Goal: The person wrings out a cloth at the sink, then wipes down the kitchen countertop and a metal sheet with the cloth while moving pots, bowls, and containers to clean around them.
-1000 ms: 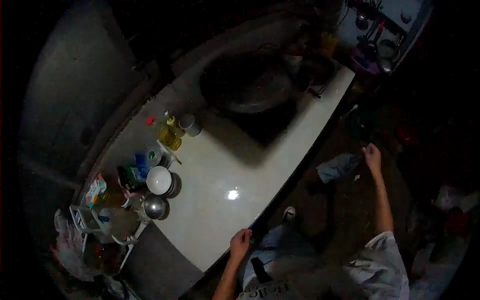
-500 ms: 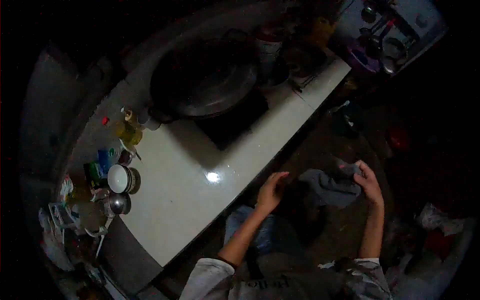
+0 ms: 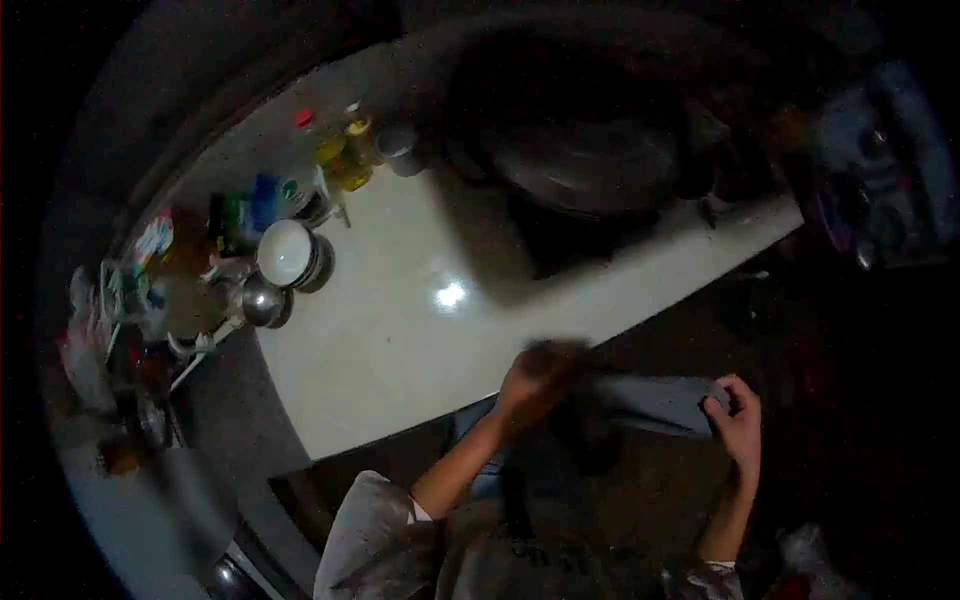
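A grey cloth stretches nearly straight between my two hands, in front of the counter edge. My right hand is closed on its right end, thumb and fingers pinching it. At the left end, my left hand is smeared by motion and partly in shadow beside the counter's front edge. I cannot make out whether its fingers grip the cloth.
On the pale counter stand a large dark pan, white bowls, a shiny metal bowl and a yellow oil bottle. A crowded tray-like surface lies far right. The surroundings are very dark.
The view has turned, shifting the counter items up and right. The cloth, bunched up before, is now drawn out lengthwise, and my left hand is close to its left end.
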The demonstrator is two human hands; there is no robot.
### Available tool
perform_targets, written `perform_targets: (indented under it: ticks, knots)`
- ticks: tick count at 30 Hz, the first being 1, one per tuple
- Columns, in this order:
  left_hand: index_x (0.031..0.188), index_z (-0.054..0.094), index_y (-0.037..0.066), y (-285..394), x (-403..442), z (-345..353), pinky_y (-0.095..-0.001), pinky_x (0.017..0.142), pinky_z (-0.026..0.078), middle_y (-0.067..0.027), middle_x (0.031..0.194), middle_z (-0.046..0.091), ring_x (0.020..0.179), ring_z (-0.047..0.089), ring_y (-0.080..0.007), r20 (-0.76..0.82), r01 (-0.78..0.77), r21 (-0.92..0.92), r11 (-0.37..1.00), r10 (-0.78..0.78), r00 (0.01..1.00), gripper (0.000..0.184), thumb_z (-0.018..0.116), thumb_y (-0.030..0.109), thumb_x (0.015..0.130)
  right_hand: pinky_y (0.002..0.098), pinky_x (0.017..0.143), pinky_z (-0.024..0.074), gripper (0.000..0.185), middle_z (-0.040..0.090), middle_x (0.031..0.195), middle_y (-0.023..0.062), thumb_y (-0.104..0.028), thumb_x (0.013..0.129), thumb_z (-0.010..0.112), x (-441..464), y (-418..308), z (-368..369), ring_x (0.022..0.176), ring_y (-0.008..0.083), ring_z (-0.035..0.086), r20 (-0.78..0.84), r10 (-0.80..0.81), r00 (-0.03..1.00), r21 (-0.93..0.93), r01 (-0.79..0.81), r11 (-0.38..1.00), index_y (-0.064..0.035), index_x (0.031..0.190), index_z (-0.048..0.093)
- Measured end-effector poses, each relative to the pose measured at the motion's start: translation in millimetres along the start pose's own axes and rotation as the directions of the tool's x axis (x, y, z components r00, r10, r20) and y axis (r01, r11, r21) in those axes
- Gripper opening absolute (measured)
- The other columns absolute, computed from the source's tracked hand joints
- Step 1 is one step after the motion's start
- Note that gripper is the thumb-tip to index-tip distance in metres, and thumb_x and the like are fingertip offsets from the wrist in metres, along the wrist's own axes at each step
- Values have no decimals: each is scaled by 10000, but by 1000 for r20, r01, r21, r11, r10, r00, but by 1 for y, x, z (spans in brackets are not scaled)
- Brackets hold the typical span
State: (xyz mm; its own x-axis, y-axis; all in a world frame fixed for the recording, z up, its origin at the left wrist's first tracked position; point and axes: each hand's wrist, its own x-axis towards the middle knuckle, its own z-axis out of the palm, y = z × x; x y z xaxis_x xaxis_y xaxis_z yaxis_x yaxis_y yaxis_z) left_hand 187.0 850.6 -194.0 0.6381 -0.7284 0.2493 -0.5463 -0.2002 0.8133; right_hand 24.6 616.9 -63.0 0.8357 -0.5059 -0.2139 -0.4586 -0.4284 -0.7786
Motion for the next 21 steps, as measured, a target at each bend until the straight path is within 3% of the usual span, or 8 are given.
perform_targets:
  ticks: [3,6,10,12,13,15,17,21]
  knots:
    - [1004,622,85,-20,-48,-54,-399,714,475,-118,935,621,858,591,-324,402,602,-33,798,-541,739,279,629,75,726,265,668,409,187,498,737,-3,-125,780,683,35,-16,39,715,112,456,162,20,987,-63,-10,998,-32,864,544]
    - [1005,602,76,-20,-96,-96,-405,749,477,-127,933,623,867,586,-344,-153,319,113,941,-300,941,310,629,36,699,263,668,406,184,493,735,12,-113,778,674,69,-34,97,700,117,440,257,-97,962,2,100,995,-23,874,545]
    - [1040,574,44,-57,-120,-141,-423,851,438,-132,1084,595,1023,525,-358,-187,721,71,689,-701,688,341,651,53,708,337,799,472,350,633,1023,156,-162,764,701,124,-59,227,915,238,609,190,-162,968,-114,186,976,-26,1067,591]
    - [1155,507,26,-91,-135,-132,-425,910,395,-161,1191,523,1099,464,-373,-606,858,216,466,-625,492,447,644,69,731,407,864,472,504,583,1131,184,-301,849,595,142,2,302,970,265,598,223,-428,876,-399,482,780,-63,1276,475]
    - [1168,469,0,-107,-141,-121,-490,957,304,-183,1161,489,1106,419,-378,-766,885,223,409,-488,419,497,651,91,714,420,900,436,482,485,1253,174,-260,839,570,146,17,336,1081,309,517,280,-608,743,-189,663,724,-86,1278,477]
    - [1249,388,-27,-149,-157,-100,-541,1014,231,-239,1273,390,1200,337,-410,-734,883,269,385,-512,446,623,666,130,714,432,936,400,469,387,1375,163,-220,829,545,138,17,397,1192,354,436,302,-758,578,43,786,617,-110,1280,480]
    - [1328,309,-51,-204,-171,-59,-582,1053,140,-278,1399,247,1297,195,-459,-624,886,346,310,-629,464,765,650,287,733,455,1028,302,514,283,1439,149,-257,812,557,109,16,435,1274,393,309,462,-470,752,-375,646,665,-97,1291,465]
    - [1342,317,-33,-253,-147,-38,-582,1060,130,-268,1441,194,1347,119,-441,-667,908,384,168,-630,399,803,658,335,715,490,1048,252,547,319,1419,161,-286,800,558,109,21,453,1268,407,312,545,-551,631,-507,772,382,-92,1301,451]
